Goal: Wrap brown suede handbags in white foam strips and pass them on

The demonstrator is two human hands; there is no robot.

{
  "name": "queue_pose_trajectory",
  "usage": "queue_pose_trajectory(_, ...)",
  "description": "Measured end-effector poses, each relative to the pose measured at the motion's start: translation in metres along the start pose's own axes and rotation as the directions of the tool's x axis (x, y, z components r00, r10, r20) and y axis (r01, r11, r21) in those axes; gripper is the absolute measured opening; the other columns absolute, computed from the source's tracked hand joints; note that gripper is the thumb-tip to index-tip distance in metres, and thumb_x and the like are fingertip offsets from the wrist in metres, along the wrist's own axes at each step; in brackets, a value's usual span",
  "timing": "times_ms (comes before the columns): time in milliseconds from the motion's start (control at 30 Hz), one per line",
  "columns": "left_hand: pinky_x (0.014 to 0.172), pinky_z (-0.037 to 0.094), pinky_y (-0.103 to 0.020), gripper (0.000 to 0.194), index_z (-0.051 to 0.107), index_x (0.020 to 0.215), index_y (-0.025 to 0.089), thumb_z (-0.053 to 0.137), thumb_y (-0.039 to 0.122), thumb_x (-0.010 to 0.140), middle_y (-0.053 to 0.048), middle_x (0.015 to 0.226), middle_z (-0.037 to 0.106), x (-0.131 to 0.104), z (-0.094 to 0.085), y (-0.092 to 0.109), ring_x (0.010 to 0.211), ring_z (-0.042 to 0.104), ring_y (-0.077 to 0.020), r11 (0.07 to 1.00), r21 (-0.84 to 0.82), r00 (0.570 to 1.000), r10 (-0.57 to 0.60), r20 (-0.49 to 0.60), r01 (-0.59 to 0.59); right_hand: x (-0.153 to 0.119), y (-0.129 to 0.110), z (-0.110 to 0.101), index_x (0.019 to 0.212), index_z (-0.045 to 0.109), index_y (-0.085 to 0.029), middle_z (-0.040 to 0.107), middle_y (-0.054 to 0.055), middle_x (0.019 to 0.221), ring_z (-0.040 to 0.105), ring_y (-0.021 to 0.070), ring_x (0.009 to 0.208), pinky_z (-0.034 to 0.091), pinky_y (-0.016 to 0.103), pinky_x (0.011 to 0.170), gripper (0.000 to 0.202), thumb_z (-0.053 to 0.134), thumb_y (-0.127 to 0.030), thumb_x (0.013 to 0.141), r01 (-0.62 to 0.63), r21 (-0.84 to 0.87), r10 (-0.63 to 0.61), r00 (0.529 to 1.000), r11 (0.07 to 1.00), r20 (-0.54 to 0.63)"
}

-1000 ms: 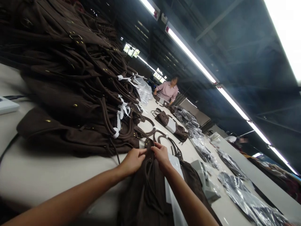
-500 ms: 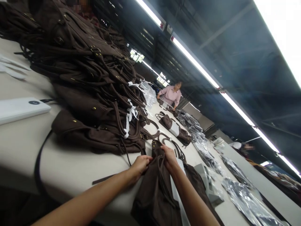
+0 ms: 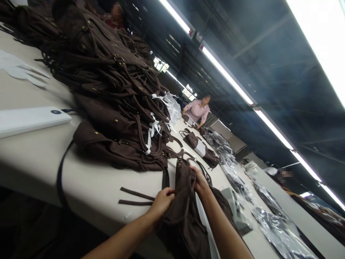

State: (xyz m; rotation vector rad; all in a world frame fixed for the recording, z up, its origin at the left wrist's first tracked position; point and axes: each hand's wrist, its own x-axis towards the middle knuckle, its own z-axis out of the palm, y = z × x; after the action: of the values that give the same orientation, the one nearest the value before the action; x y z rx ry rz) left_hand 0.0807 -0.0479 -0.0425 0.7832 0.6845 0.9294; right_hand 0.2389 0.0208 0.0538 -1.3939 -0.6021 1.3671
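A dark brown fabric handbag lies at the near edge of the table, between my two forearms. My left hand is closed on the bag's left edge, where two narrow dark straps stick out to the left. On the opposite side, my right hand grips the bag's upper right edge, its fingertips partly hidden by the cloth. A brass ring sits at the bag's top, and its handle loops away toward the pile. Under my right forearm a strip of white sheet shows, with more brown fabric beyond it.
A tall heap of brown handbags with white tags fills the left. A white device and white gloves lie farther left. A grey dispenser and plastic-wrapped bags stand right. A person in pink works at the far end.
My left hand has shifted slightly down along the bag's edge, and two strap ends now show clearly beside it. The bag's top looks flatter and wider. The whole view has shifted a little.
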Motion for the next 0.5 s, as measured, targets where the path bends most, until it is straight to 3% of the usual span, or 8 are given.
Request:
queue_pose_trajectory(100, 0.083, 0.049, -0.032, 0.026, 0.064, 0.092, 0.013, 0.063, 0.019, 0.067, -0.009, 0.090, 0.071, 0.008, -0.002, -0.001, 0.092, 0.065, -0.0242, 0.999, 0.037, 0.998, -0.028, -0.050, 0.030, -0.007, -0.004, 0.004, 0.079, 0.058, -0.015, 0.065, 0.001, 0.057, 0.065, 0.0166, 0.054, 0.053, 0.024, 0.050, 0.008, 0.055, -0.010, 0.074, 0.052, -0.073, -0.055, 0.998, 0.996, -0.038)
queue_pose_trajectory(233, 0.072, 0.049, -0.033, 0.037, 0.061, 0.093, 0.011, 0.075, 0.029, 0.064, -0.007, 0.075, 0.069, 0.017, 0.007, 0.005, 0.083, 0.066, -0.0263, 0.989, 0.071, 0.988, -0.124, -0.089, 0.131, -0.011, -0.005, 0.010, 0.075, 0.057, -0.017, 0.062, -0.001, 0.055, 0.061, 0.0139, 0.051, 0.051, 0.022, 0.050, 0.006, 0.057, -0.012, 0.072, 0.182, -0.290, -0.216, 0.972, 0.940, -0.091)
queue_pose_trajectory(367, 0.066, 0.051, -0.031, 0.037, 0.063, 0.072, 0.010, 0.078, 0.043, 0.065, -0.009, 0.065, 0.068, 0.019, 0.021, 0.020, 0.076, 0.066, -0.0262, 0.974, 0.048, 0.975, -0.223, 0.018, 0.222, -0.008, -0.006, 0.018, 0.067, 0.055, -0.016, 0.060, -0.001, 0.053, 0.058, 0.0125, 0.048, 0.050, 0.021, 0.050, 0.007, 0.057, -0.012, 0.071, 0.188, -0.448, -0.266, 0.957, 0.874, -0.118)
queue_pose_trajectory(500, 0.059, 0.051, -0.029, 0.037, 0.063, 0.062, 0.011, 0.074, 0.045, 0.070, -0.006, 0.054, 0.064, 0.013, 0.029, 0.031, 0.061, 0.063, -0.0204, 0.958, 0.023, 0.949, -0.288, 0.126, 0.287, -0.007, -0.015, 0.029, 0.075, 0.060, -0.013, 0.063, 0.001, 0.059, 0.062, 0.0129, 0.055, 0.052, 0.022, 0.056, 0.004, 0.059, -0.010, 0.072, 0.149, -0.700, -0.319, 0.940, 0.699, -0.118)
